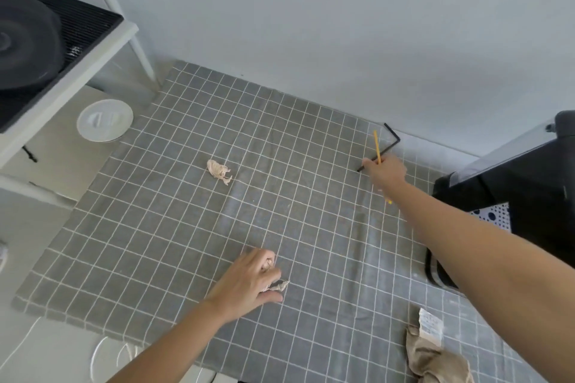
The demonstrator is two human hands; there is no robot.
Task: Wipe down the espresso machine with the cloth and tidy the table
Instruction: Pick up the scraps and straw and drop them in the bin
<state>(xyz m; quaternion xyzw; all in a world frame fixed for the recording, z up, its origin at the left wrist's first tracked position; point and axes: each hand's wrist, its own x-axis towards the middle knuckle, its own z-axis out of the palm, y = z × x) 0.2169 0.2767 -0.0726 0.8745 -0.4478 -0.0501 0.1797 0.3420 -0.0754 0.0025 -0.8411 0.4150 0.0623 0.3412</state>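
Cloth is seen crumpled at the near right corner of the grey checked table cover, with a small slip of paper lying on it. The cloth is held by neither hand, so the tidying step is judged to be the one in hand, not the wiping.

Noted from left to right, all placed against the table cover:

- A white plate is set just off its far left edge, under a white shelf frame.
- A crumpled paper scrap lies loose near its middle, toward the far side, untouched.
- The left hand is pressed down near its front centre, fingers curled around a second crumpled scrap; a grasp appears to be closing, though whether the scrap is lifted cannot be told.
- The right hand is stretched to its far right part, closed on a yellow pencil, with the fingertips at a black bent rod, possibly a hex key. Whether the rod is also gripped cannot be told.
- The espresso machine stands at its right edge, dark, only partly in view.

Next move, as judged: the scrap and the rod are to be gathered, the loose middle scrap collected after, and the lot carried off the cover. A free hand will then be needed for the cloth.
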